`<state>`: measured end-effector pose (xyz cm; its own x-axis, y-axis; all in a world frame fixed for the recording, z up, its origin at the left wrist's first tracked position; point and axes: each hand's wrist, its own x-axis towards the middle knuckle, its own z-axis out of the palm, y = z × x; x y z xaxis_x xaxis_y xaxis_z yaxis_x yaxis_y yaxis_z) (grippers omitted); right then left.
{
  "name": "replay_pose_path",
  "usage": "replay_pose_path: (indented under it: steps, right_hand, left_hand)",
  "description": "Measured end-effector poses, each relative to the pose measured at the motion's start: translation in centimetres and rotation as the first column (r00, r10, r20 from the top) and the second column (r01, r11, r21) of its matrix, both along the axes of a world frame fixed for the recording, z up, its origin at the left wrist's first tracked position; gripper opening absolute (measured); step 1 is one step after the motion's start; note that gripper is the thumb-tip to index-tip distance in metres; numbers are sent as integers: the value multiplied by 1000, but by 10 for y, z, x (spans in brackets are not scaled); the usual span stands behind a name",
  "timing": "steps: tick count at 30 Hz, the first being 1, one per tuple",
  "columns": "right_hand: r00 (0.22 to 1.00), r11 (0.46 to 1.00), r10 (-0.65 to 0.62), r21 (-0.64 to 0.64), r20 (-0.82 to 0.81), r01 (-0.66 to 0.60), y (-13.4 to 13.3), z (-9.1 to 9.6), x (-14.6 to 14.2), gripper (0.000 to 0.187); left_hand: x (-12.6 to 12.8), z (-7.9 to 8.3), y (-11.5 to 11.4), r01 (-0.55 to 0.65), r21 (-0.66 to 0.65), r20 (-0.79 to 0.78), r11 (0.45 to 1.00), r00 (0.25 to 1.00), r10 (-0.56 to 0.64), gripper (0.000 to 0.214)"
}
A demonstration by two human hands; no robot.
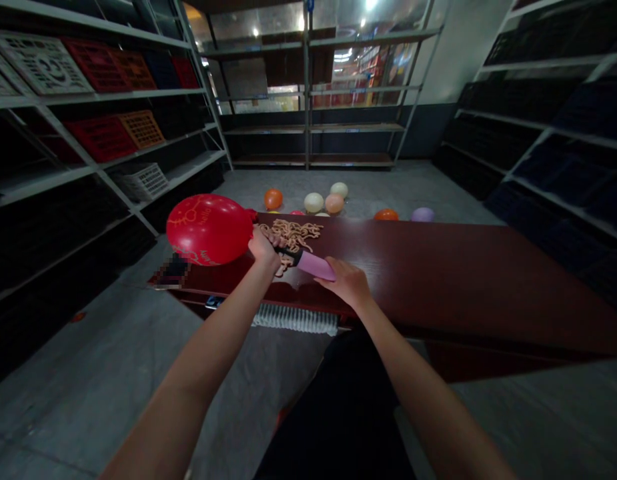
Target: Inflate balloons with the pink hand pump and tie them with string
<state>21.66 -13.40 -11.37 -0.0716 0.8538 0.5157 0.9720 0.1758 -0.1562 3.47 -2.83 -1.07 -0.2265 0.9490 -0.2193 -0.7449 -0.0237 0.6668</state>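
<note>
A large inflated red balloon (208,230) with gold lettering hangs over the left end of the table. My left hand (264,245) is closed around its neck, where the black nozzle end of a hand pump meets it. The fingers hide the exact join. My right hand (345,283) grips the pink body of the balloon pump (314,265), which slants down to the right from my left hand. Just behind my hands lies a loose heap of tan, uninflated long balloons (295,233), partly covered by my left hand.
The dark red table (438,273) stretches to the right. Beyond its far edge, several balloons, among them an orange balloon (273,199) and a purple balloon (423,215), lie on the floor. A grey ribbed cloth (295,319) sits under the near edge. Shelves (308,127) with crates flank the room.
</note>
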Motion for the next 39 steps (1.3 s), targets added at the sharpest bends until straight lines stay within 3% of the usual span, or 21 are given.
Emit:
replay_pose_path:
  steps: [8, 12, 15, 19, 24, 31, 34, 39]
  right_hand:
    - [997, 997, 66, 33, -40, -65, -4, 2, -3, 47]
    - [996, 997, 72, 41, -59, -69, -4, 4, -2, 48]
    - [997, 999, 13, 44, -73, -10, -2, 4, 1, 46]
    - [990, 993, -93, 64, -108, 100, 1, 3, 8, 41]
    - [982, 985, -138, 85, -125, 150, 3, 3, 11, 37]
    - [971, 974, -187, 103, -152, 204, 5, 2, 12, 37]
    - [972, 974, -191, 98, -140, 205, 6, 0, 11, 37]
    - [989, 989, -128, 65, -72, 132, 7, 0, 3, 38]
  left_hand:
    - [-59, 33, 24, -66, 32, -52, 997, 996, 68, 43]
    - [-71, 50, 32, -116, 60, -38, 991, 992, 118, 46]
    - [-61, 53, 35, -163, 110, -27, 981, 986, 167, 49]
    - [-34, 44, 38, -181, 155, -27, 971, 982, 188, 52]
    - [8, 30, 33, -105, 192, -65, 976, 991, 119, 57]
    - [71, 6, 3, 28, 162, -65, 986, 998, -17, 55]
    - [74, 2, -4, 40, 142, -56, 989, 998, -32, 54]
    - [49, 3, 1, 18, 72, -50, 997, 999, -14, 49]
